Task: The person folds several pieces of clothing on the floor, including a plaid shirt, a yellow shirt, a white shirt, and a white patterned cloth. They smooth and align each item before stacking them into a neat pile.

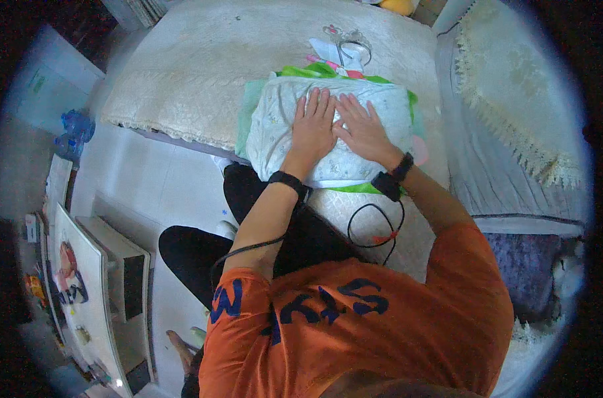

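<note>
A white printed cloth [276,134] lies before me in a roughly rectangular, padded shape. My left hand [315,122] rests flat on its middle, palm down. Beside it, my right hand [362,128] lies palm down too, its thumb close to the left hand. Neither hand holds anything. Bright green fabric [316,70] shows along the far edge of the cloth and again along its near edge. Paler green material [246,117] sticks out at the left. Each wrist wears a black strap, and a thin black cable [351,224] loops near the right one.
Beyond the cloth lie a silver tiara [363,44] and a wand with a pink ornament [332,31]. All this sits on a cream quilted cover [197,64]. At the right is a fringed cover [510,99]; at the lower left, a white cabinet [90,278]. Blue plastic bottles [76,129] stand left.
</note>
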The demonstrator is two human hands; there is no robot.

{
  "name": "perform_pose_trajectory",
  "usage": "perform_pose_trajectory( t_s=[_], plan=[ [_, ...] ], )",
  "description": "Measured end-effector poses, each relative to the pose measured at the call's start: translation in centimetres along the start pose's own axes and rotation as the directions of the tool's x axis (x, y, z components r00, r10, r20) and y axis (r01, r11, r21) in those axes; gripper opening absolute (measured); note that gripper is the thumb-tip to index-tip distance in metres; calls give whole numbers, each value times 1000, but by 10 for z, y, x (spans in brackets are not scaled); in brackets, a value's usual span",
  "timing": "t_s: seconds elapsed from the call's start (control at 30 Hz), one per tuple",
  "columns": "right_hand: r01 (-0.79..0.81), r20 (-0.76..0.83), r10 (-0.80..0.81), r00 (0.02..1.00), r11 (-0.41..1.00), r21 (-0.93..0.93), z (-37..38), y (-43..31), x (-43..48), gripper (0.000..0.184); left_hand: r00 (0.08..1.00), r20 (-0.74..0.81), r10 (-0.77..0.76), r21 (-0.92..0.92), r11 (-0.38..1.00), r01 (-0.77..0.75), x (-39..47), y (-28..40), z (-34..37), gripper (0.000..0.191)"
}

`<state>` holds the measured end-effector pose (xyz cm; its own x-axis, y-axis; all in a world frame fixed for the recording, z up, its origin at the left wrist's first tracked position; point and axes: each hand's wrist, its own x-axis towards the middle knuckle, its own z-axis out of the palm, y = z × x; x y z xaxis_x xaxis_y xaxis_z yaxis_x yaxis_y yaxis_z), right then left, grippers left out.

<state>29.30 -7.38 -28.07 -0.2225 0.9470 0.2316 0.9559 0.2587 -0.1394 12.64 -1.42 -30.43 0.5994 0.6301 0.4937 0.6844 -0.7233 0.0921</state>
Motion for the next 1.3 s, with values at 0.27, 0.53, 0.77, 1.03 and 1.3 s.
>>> perform_pose_trajectory(
  t_s=[0.27,0.53,0.77,1.03,1.3],
  plan=[
    [-8,194,-16,981,993,120,-49,43,-30,55,998,-68,2,-65,998,-6,-2,2,-2,50],
    [-127,140,58,988,820,558,-64,138,148,37,996,-78,-31,-127,992,21,-2,5,-9,53],
    [-335,396,291,871,941,46,55,194,221,38,997,42,-62,-135,989,67,3,7,-17,55],
    [-598,272,572,774,801,16,89,191,223,50,991,103,-82,-158,983,98,7,8,-21,57],
    [-426,125,432,893,902,-77,71,245,224,40,988,120,-96,-150,982,113,6,9,-20,58]
  ],
)
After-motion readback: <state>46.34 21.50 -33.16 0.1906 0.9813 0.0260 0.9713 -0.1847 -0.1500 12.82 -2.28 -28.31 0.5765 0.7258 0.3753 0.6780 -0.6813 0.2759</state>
